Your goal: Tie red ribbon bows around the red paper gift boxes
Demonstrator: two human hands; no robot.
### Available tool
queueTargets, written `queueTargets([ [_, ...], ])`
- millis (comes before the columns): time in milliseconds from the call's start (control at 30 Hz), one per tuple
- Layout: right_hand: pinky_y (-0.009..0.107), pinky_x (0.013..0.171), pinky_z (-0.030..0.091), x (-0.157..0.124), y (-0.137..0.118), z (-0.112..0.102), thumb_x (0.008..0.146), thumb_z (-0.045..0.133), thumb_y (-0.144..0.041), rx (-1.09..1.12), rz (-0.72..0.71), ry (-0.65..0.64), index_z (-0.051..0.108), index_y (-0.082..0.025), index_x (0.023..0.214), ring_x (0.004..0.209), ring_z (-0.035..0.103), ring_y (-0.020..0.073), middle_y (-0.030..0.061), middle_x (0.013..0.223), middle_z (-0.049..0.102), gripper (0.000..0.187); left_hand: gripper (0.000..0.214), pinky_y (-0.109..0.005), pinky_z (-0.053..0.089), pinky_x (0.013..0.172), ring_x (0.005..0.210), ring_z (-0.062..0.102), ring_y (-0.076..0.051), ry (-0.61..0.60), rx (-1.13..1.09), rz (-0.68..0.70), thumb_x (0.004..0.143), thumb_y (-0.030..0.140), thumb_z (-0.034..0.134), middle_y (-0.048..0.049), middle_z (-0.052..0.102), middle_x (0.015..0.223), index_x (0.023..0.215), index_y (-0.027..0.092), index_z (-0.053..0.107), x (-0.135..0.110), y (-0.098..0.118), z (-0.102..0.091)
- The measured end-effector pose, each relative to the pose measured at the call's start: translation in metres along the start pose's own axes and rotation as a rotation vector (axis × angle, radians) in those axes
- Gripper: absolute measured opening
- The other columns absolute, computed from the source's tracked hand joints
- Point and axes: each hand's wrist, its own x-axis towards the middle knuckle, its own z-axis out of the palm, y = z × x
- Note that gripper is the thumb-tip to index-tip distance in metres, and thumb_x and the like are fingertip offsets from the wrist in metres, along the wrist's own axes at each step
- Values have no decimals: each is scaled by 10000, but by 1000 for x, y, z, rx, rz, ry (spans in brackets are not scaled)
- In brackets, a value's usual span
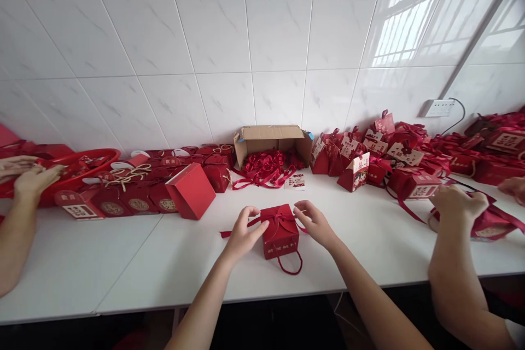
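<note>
A small red gift box sits on the white table in front of me. A dark red ribbon is tied across its top, with one tail out to the left past my hand. A red cord handle hangs down at its front onto the table. My left hand is at the box's left side, thumb and fingers apart, thumb by the top edge. On the opposite side, my right hand has loosely curled, parted fingers beside the ribbon's right end. Neither hand visibly grips anything.
Behind the box stands an open cardboard carton of red ribbons. Red boxes line the left, near a red basin; tagged gift boxes crowd the right. Other people's hands work at the left and right.
</note>
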Motion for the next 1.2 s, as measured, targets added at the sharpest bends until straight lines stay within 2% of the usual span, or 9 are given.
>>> queueTargets([
  [133,251,556,430,6,-3,13,797,595,-510,29,49,-147,503,-207,825,624,552,127,-16,759,586,318,268,-326,411,905,987,542,-198,-77,-79,-30,755,381,630,-38,541,995,914,217,489,11,7,14],
  [367,192,444,318,8,-10,8,788,605,-536,27,156,-292,403,-206,728,509,442,83,-52,622,510,391,346,-273,426,701,761,508,-146,-216,-137,-175,724,421,657,1,496,895,894,219,432,18,4,11],
  [467,201,464,341,10,-10,6,805,580,-551,14,152,-330,448,-204,795,520,471,95,-45,615,540,371,337,-272,424,704,776,512,-153,-263,-154,-196,727,428,659,12,504,856,856,218,430,20,4,9],
  [567,234,523,405,11,-9,4,856,504,-554,-8,90,-367,498,-230,1122,574,528,123,-37,658,588,419,321,-278,436,708,787,534,-162,-288,-171,-198,739,423,648,15,513,835,871,218,439,21,5,8],
  [633,276,612,468,11,-11,3,854,523,-534,-32,27,-408,480,-257,1269,695,589,155,0,802,650,501,332,-290,452,709,782,554,-168,-295,-181,-191,751,409,634,10,526,839,961,220,458,22,5,8],
  [767,337,816,508,10,-21,-1,825,604,-467,-65,-78,-508,562,-277,1254,994,610,222,41,1185,624,471,514,-325,457,813,891,568,-191,-291,-182,-131,767,336,623,-20,562,945,1246,264,449,23,10,8],
  [833,347,838,514,10,-25,-3,835,601,-445,-76,-106,-535,553,-284,1267,1018,612,227,38,1206,621,464,490,-336,436,890,1022,548,-217,-306,-185,-92,773,304,617,-47,580,1068,1249,272,504,23,13,9],
  [933,350,852,517,11,-26,-3,847,592,-428,-92,-128,-548,550,-288,1269,1030,614,225,33,1216,620,447,358,-351,430,922,1107,531,-246,-340,-192,-51,771,293,621,-63,583,1186,1127,250,605,24,17,10],
  [1200,367,824,505,12,-24,-2,810,639,-412,-149,-116,-517,571,-298,1253,954,636,241,39,1119,669,462,298,-338,461,883,1084,562,-238,-381,-220,-21,749,303,656,-56,603,1155,1035,242,598,26,23,12],
])
